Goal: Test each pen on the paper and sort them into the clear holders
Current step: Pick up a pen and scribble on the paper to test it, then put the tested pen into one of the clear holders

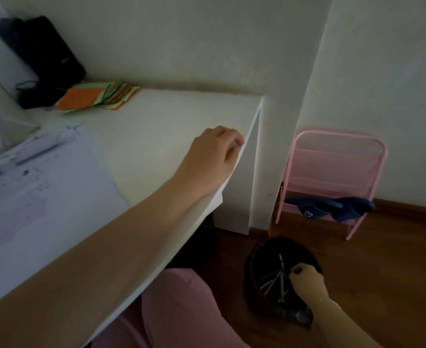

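Left hand curled, forearm outstretched; right hand lowered, fingers pinched together.
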